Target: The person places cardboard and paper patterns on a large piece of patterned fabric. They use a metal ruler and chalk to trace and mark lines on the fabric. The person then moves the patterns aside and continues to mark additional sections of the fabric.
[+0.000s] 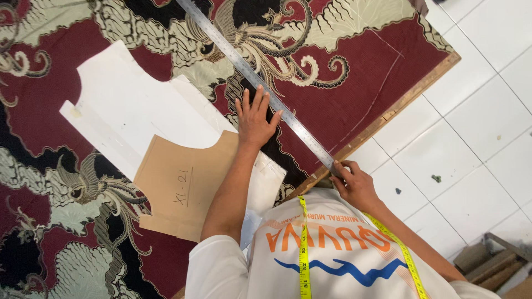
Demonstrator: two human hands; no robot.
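left hand [256, 117] flat, fingers spread on metal ruler [260, 83], right hand [354, 182] pinching ruler's end

White tiled floor [476, 127], wooden-edged table [388, 113], wooden frame [493, 257] at the floor's lower corner

This is looking like a sewing workshop. A big red patterned cloth [354, 61] is lying flat on a wooden table [388, 116], with paper pattern pieces [133, 111] and a long metal ruler [260, 83] on it. A yellow measuring tape [303, 249] is hanging around the person's neck. White floor tiles [471, 138] are showing beside it.
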